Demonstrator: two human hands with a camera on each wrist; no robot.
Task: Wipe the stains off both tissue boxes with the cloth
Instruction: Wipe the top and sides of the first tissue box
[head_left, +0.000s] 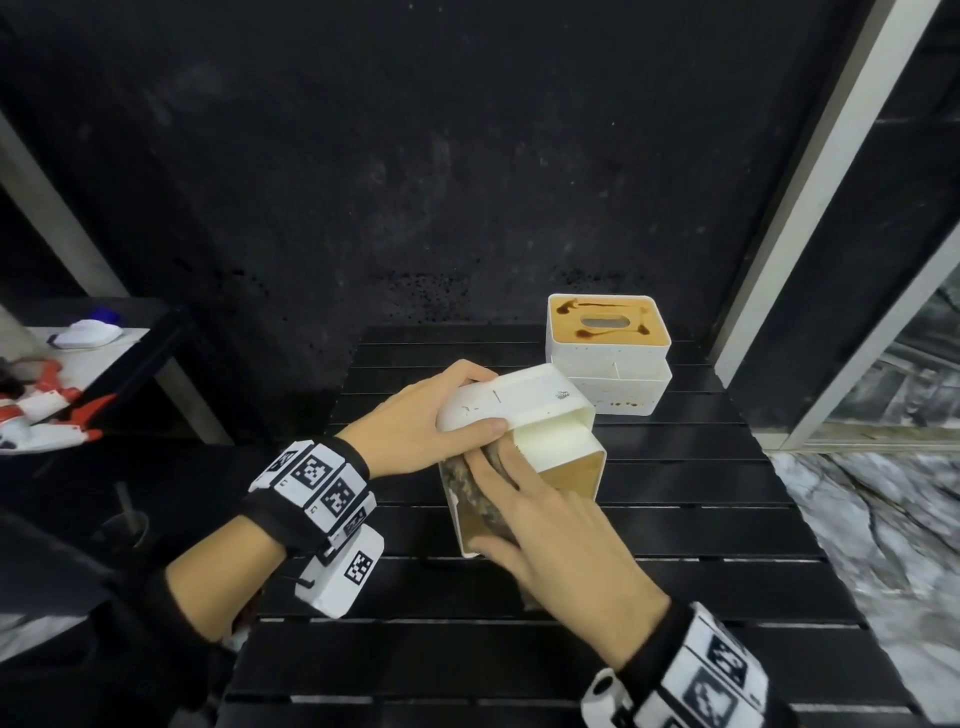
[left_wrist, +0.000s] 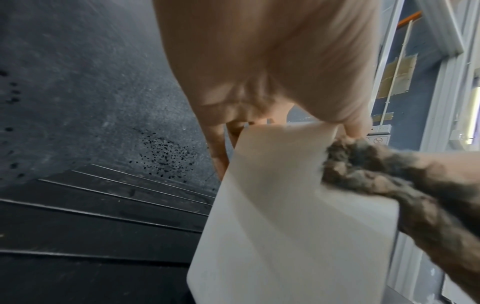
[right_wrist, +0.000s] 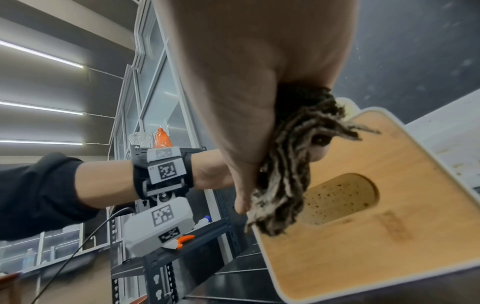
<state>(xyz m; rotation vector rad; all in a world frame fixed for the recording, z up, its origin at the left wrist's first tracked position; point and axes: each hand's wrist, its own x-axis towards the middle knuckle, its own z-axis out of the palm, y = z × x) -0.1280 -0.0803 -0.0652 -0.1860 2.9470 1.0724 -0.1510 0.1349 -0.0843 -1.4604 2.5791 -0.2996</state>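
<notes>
The person had tipped the near box (head_left: 519, 415) up on the black table (head_left: 675, 571), so its wooden lid (right_wrist: 376, 216) faced the right hand (head_left: 561, 530). The left hand (head_left: 415, 421) gripped the white body of the box, fingers over the far side and thumb on the near edge, and held it steady. The right hand pressed a dark, ropey cloth (right_wrist: 285, 179) flat against the lid, with fingers mostly straight and the thumb tucked at the cloth's edge. The cloth lay at the lid's left part, just beside the oval slot (right_wrist: 342, 197).

A faint brown smear showed on the lid below the slot in the right wrist view, so this box was probably not clean yet. To do this step well, the left hand should likely keep a firm hold so the box did not slide or twist. The right hand should push the cloth across the whole lid, also over that smear and around the slot's rim, without poking the cloth into the hole.

The far box (head_left: 608, 353) stood upright at the back of the table, well apart from both hands. Dark stains (head_left: 566, 309) sat on its wooden top, and brown drips marked its lower front. It looked not yet wiped, so it was probably next
</notes>
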